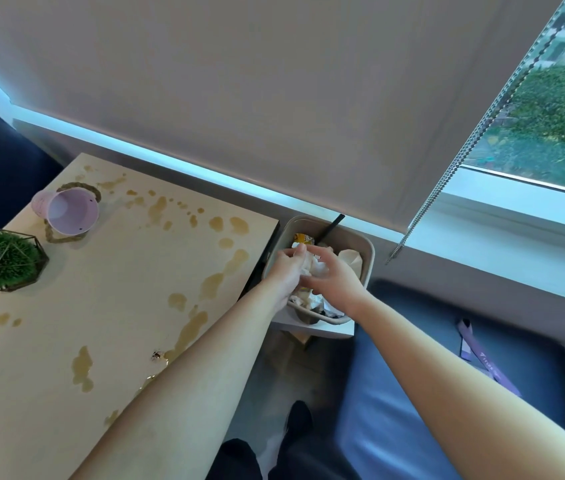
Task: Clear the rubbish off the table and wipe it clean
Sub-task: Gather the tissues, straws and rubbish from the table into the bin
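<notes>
Both hands meet over the bin [367,249], with a wad of crumpled white tissue [314,266] between them: the left hand [286,271] curls its fingers round the tissue from the table side, and the right hand [334,278] pinches it from the other side, thumb and fingers bent in. The tissue sits just above the bin's open top. Inside the bin lie more crumpled paper, a yellow wrapper [303,239] and a black straw [333,226] leaning on the far rim. Just beside the bin, on its left, stands the table [108,317], its pale top spotted with brown spills [212,285]. At the table's far end from the bin are a tipped pink bucket [68,211] with a rope handle and a green plant [0,259] in a wire frame.
</notes>
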The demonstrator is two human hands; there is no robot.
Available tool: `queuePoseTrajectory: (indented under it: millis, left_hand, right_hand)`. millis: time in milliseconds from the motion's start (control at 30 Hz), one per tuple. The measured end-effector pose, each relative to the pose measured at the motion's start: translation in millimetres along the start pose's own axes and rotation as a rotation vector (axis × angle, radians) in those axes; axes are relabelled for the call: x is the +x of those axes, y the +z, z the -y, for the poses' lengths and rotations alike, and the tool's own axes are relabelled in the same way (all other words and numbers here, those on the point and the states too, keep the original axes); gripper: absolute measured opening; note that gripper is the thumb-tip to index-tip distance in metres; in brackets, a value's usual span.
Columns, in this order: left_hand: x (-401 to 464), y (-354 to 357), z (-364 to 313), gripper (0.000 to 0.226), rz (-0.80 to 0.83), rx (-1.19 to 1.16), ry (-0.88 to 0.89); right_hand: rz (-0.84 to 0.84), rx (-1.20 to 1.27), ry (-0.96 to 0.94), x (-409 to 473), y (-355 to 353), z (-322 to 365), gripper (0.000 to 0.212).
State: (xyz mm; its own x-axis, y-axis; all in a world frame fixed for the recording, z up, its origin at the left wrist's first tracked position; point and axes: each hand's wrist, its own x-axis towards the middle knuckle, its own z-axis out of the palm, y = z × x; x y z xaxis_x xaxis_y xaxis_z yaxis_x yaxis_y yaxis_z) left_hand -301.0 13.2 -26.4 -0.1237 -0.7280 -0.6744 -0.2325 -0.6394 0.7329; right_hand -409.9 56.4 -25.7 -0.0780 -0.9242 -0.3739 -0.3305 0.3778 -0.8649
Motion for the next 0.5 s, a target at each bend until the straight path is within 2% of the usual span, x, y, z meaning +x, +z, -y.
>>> queuePoseTrajectory:
  millis: [67, 233, 367, 500]
  left_hand:
    - [2.7, -4.0, -3.3, 0.044, -0.028, -0.058, -0.008]
    - [7.1, -11.1, -7.8, 0.04, 0.017, 0.056, 0.042]
    - [9.5, -15.8, -9.3, 0.019, -0.084, 0.18, 0.161]
    - [4.3, -23.8, -8.3, 0.029, -0.183, 0.22, 0.238]
  right_hand:
    - [-0.048, -0.01, -0.015, 2.7, 4.3, 2.6, 0.057]
    - [-0.127, -0.053, 0.033, 15.6, 5.4, 8.3, 0.051]
    - [-0.211, -0.17, 0.069, 31.7, 0.4, 8.6, 0.05]
    - [-0.153, -0.382, 0.143, 43.3, -1.8, 1.9, 0.061]
